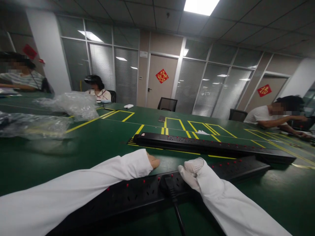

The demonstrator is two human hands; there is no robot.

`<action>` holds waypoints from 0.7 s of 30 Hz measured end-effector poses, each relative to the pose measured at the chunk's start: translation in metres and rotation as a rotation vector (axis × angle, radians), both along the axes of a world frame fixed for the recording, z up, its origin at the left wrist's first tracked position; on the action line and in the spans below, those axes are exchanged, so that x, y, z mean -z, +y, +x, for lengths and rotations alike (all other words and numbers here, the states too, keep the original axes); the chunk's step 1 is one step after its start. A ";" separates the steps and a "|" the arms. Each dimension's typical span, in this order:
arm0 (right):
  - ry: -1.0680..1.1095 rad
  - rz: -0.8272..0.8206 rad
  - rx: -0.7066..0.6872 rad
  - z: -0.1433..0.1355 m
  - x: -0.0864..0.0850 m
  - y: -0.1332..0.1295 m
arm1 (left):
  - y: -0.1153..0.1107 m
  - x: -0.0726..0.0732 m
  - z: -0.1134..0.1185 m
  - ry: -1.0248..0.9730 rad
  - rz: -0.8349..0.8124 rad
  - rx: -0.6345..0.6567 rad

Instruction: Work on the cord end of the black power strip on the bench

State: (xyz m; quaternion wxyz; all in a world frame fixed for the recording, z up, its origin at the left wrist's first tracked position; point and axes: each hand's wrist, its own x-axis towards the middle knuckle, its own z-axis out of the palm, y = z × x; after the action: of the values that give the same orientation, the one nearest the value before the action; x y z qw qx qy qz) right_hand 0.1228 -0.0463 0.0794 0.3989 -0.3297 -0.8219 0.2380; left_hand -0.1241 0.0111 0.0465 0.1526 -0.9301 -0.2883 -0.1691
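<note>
A long black power strip (135, 201) with red switches lies slantwise across the table before me. A black plug (168, 187) sits in one of its sockets, and its cord runs down towards me. My right hand (193, 171), in a white glove, is closed on the strip's far side, just right of the plug. Beyond the strip's far edge, my left hand (153, 161) shows curled fingers below a white sleeve; what they hold, if anything, is hidden. Farther back lies a second black power strip (209, 144), with the near strip's right end close to it.
Yellow tape (174, 118) marks rectangles on the green table (98, 147). Crumpled clear plastic wrap (73, 103) lies at the left. A small white device (128, 106) and a dark flat object (161, 119) lie farther back. Several people sit around the table.
</note>
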 end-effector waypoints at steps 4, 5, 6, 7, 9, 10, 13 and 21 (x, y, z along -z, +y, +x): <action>-0.389 0.453 0.138 0.016 0.003 -0.014 | 0.001 0.000 0.004 -0.010 0.066 0.023; -0.472 0.563 0.183 0.022 0.005 -0.016 | 0.001 0.001 0.004 -0.017 0.074 0.025; -0.519 0.644 0.225 0.028 0.009 -0.017 | 0.002 0.001 0.004 -0.021 0.080 0.030; -0.534 0.693 0.262 0.034 0.012 -0.018 | 0.002 0.002 0.004 -0.023 0.087 0.035; -0.515 0.715 0.302 0.044 0.016 -0.017 | 0.002 0.003 0.003 -0.020 0.107 0.047; -0.507 0.719 0.321 0.047 0.016 -0.017 | 0.001 0.003 0.001 -0.016 0.120 0.052; -0.479 0.715 0.378 0.052 0.011 -0.015 | -0.004 -0.001 -0.003 0.008 0.164 0.057; -0.442 0.708 0.407 0.054 -0.016 -0.025 | -0.019 -0.022 -0.006 0.141 0.176 0.067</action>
State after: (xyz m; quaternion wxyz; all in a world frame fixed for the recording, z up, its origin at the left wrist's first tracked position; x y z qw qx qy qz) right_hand 0.1770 -0.0709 0.0952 0.3406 -0.3706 -0.8366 -0.2164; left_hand -0.1299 -0.0083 0.0689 0.2480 -0.9316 -0.2299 -0.1330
